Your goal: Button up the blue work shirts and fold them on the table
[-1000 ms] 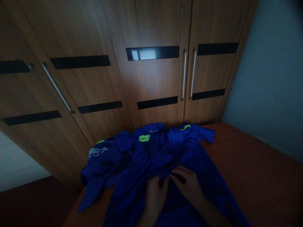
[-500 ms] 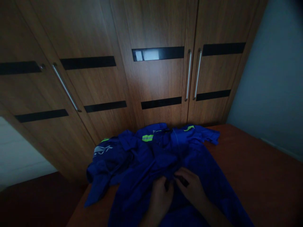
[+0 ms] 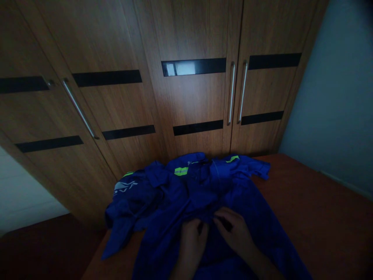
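Observation:
Spread over a reddish-brown surface (image 3: 314,210) lies a blue work garment (image 3: 256,210) with yellow-green reflective strips; it looks like coveralls or a long jacket. Its collar end is by the wardrobe and its lower part runs toward me. Near the middle of the front, my left hand (image 3: 194,237) pinches the cloth with closed fingers. Close on its right, my right hand (image 3: 233,227) also has thumb and fingers pinched on the fabric. Dim light hides what exactly sits between the fingertips. A sleeve with a pale printed logo (image 3: 125,187) is bunched at the left.
Behind the garment stands a wooden wardrobe (image 3: 192,101) with black inlay strips and long metal handles (image 3: 231,93). A pale wall (image 3: 329,116) rises on the right. A dark, lower area (image 3: 43,249) lies at the left, beyond the surface's edge.
My left hand has moved a little to the left, widening the gap between the hands. My right hand stays almost in place, still at the cloth.

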A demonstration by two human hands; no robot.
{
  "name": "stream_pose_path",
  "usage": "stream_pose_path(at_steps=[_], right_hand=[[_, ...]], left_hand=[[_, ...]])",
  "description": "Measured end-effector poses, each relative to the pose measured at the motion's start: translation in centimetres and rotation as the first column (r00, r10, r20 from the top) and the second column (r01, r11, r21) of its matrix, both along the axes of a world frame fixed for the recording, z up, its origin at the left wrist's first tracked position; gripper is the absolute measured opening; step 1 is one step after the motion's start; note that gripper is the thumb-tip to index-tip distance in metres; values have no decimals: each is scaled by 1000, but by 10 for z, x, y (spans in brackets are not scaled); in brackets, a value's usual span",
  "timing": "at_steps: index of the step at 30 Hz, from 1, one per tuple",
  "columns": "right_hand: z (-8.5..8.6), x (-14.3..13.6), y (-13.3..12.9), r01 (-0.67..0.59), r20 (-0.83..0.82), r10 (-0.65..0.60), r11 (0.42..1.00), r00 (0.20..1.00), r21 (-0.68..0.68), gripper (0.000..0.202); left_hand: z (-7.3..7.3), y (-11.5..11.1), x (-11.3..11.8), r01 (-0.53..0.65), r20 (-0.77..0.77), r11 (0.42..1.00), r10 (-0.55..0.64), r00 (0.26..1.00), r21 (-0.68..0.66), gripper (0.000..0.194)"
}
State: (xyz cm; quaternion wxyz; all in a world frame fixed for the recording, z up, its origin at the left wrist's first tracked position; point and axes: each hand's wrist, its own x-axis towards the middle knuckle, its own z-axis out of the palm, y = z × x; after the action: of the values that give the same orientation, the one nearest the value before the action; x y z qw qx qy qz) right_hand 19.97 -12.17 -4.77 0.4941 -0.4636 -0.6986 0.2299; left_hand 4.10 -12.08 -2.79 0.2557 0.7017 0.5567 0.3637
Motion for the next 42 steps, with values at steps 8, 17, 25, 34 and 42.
stream_pose_path(at_steps=[8, 17, 25, 34, 42], right_hand=[[0, 6, 7, -132, -100, 117, 978, 988, -161, 14], [4, 8, 9, -69, -134, 32, 955, 990, -287, 17], [8, 5, -7, -64, 53, 61, 996, 997, 60, 14], [-10, 4, 2, 91, 114, -106, 987, 988, 132, 19], [6, 11, 0, -65, -28, 66, 997, 997, 39, 14]], left_hand=[[2, 0, -3, 53, 47, 997, -51, 998, -48, 20], [9, 0, 0, 141, 310, 968, -71, 948, -208, 19], [7, 2, 3, -20, 159, 988, 45, 986, -153, 19], [1, -3, 6, 149, 221, 973, -108, 969, -174, 31], [3, -3, 2, 194, 322, 948, -107, 941, -252, 30]])
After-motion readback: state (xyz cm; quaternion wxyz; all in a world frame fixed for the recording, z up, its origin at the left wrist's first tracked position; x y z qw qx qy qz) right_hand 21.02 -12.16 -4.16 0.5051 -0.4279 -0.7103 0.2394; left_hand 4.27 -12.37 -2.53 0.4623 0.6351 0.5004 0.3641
